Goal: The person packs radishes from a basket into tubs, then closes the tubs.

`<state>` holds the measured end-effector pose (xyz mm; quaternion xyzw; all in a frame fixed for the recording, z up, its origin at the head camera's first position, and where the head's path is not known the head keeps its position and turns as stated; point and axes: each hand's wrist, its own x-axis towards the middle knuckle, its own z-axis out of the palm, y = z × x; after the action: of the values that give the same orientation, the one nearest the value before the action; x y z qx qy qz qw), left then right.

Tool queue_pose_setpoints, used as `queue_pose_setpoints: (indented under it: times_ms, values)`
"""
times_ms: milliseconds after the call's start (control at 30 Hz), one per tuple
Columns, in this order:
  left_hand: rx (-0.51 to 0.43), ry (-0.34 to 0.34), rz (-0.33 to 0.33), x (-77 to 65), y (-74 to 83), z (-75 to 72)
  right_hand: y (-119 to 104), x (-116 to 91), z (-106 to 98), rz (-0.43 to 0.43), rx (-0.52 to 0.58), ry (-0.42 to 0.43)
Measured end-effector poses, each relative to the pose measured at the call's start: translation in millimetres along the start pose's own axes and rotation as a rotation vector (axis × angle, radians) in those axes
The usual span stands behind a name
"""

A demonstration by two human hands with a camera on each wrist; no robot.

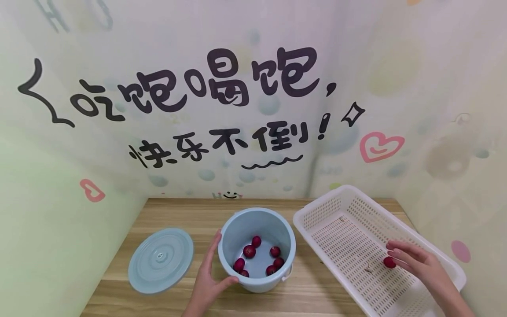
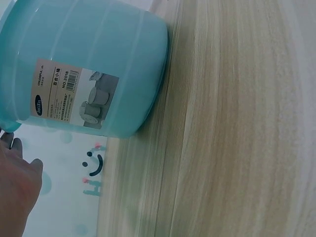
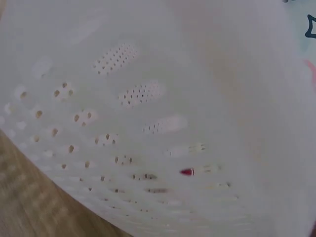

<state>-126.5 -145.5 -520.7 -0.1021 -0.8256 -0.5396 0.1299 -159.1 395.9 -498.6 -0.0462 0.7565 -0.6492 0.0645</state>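
A light blue bucket (image 1: 257,285) stands upright on the wooden table, with several small round dark red pieces (image 1: 249,252), like radishes, lying on its bottom. My left hand (image 1: 207,278) is against the bucket's left side, thumb by the front rim and fingers straight along the wall. The left wrist view shows part of that hand (image 2: 19,177) near the rim. Inside a white perforated basket (image 1: 352,281), one round red piece (image 1: 390,262) lies under the fingertips of my right hand (image 1: 420,266). Those fingers are extended over it; the thumb is hidden.
A round blue lid (image 1: 160,259) lies on the table (image 1: 206,203) left of the bucket. Small brownish scraps (image 1: 368,269) are scattered in the basket. A printed wall (image 1: 245,26) stands behind the table. The right wrist view is mostly filled by the basket's wall (image 3: 237,98).
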Motion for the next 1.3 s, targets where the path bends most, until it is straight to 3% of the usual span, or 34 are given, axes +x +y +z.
queue_pose_setpoints:
  times_ms: [100,233,333,433,533,667,800,900,1133,1200,1300]
  values:
    - [-0.005,-0.004,-0.006,-0.4,1.6,-0.6,5.4,1.2,-2.5,0.019,-0.038,0.031]
    - [0.011,-0.011,-0.018,-0.8,4.8,-2.1,9.8,5.7,-3.7,0.103,-0.297,0.039]
    - [0.022,-0.014,-0.013,-0.7,6.0,-2.9,11.3,10.5,-2.3,0.199,-0.489,-0.04]
    - [0.007,-0.02,0.001,-0.1,5.3,-3.1,12.9,16.2,0.3,0.259,-0.576,-0.144]
    - [-0.013,-0.027,0.025,1.1,3.6,-2.7,16.0,19.8,2.6,0.236,-0.619,-0.178]
    - [-0.005,-0.029,0.035,2.3,2.3,-2.5,18.8,20.8,6.3,0.196,-0.704,-0.131]
    - [0.0,-0.025,0.036,2.6,3.5,-2.8,16.9,21.4,7.0,0.239,-0.616,-0.134]
    - [-0.014,-0.025,0.035,2.1,4.6,-2.5,14.5,20.8,2.6,0.264,-0.452,-0.169]
    - [-0.047,-0.024,-0.001,-0.5,5.2,-1.4,9.3,13.8,-6.3,0.175,-0.085,-0.308]
    - [-0.048,-0.019,-0.009,-0.6,4.2,-1.3,3.9,9.9,-5.6,0.142,-0.042,-0.345]
    - [-0.042,-0.007,-0.01,-1.0,2.2,-1.7,-12.2,2.4,-0.7,0.123,-0.09,-0.333]
